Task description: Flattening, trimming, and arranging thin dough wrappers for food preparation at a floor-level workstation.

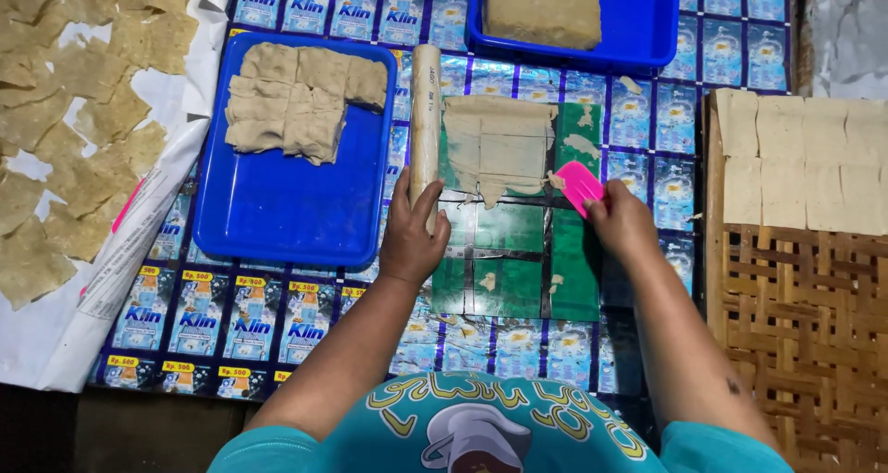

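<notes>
- Under the left hand [410, 237] lies a pale rolling pin [425, 122], its long axis running straight away from the person; the fingers wrap the near end, so the rest of the pin stretches beyond the grip.
- Just right of that grip, touching the pin's side, sits a thin sheet of tan dough [499, 145], scored into squares and spread on a green work mat [518, 270].
- The right hand [622, 221] pinches a pink plastic scraper [579, 184], blade pointing up and left, its tip at the sheet's near right corner. The hold is narrow and closed on the scraper.
- From the scraper, the dough sheet lies to the left and slightly beyond; the right hand is the nearer one to that free edge, while the left hand is nearer the pin-side edge.
- Left of the pin grip, a blue tray [296, 214] carries stacked cut dough pieces [301, 94]; its near half shows bare blue.
- Beyond both hands, a second blue tray [659, 29] holds a thick dough block [543, 6].
- Right of the scraper hand, a woven bamboo rack [795, 316] bears pale squares [805, 163] laid edge to edge.
- Far left of the pin grip, dried tan pieces [74, 122] lie scattered on a white sheet [55, 344].
</notes>
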